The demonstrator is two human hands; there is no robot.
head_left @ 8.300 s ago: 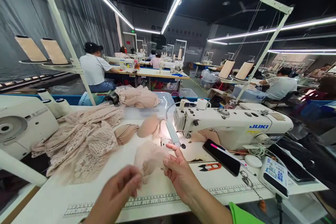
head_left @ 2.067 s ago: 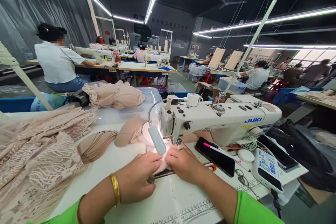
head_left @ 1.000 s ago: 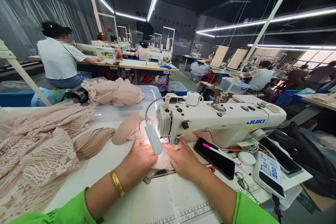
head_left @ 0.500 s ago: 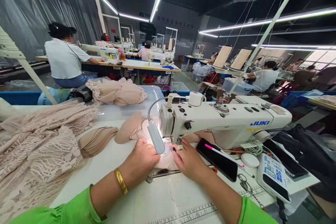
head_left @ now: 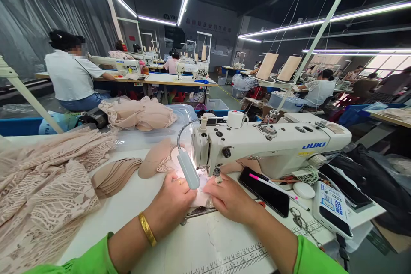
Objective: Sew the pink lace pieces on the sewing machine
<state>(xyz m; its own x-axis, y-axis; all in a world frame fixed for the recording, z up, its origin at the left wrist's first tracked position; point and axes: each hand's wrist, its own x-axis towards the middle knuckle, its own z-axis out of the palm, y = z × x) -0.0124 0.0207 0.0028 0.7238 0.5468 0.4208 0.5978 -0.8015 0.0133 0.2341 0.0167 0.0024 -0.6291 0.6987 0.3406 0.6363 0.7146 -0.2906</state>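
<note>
A white sewing machine (head_left: 272,141) stands on the white table, its needle end over a pale fabric piece (head_left: 201,198). My left hand (head_left: 176,192) lies at the left of this piece, fingers curled and pressed on it, partly behind the grey lamp head (head_left: 188,169). At the right of the piece, just below the needle area, my right hand (head_left: 227,197) has its fingers bent together on the fabric. The lamp's glare hides the needle. Beige cups (head_left: 156,158) lie just left of the machine.
Stacked beige pads (head_left: 116,175) and lace fabric (head_left: 61,192) cover the left side. Behind is a clear plastic box lid (head_left: 184,113) near more cups (head_left: 138,113). A black phone (head_left: 265,191), pen (head_left: 272,188) and white device (head_left: 332,209) lie right. A person (head_left: 72,72) sits back left.
My right hand's fingers have shifted slightly left over the fabric and closed up. The whole view has moved a little, so the scene appears further left.
</note>
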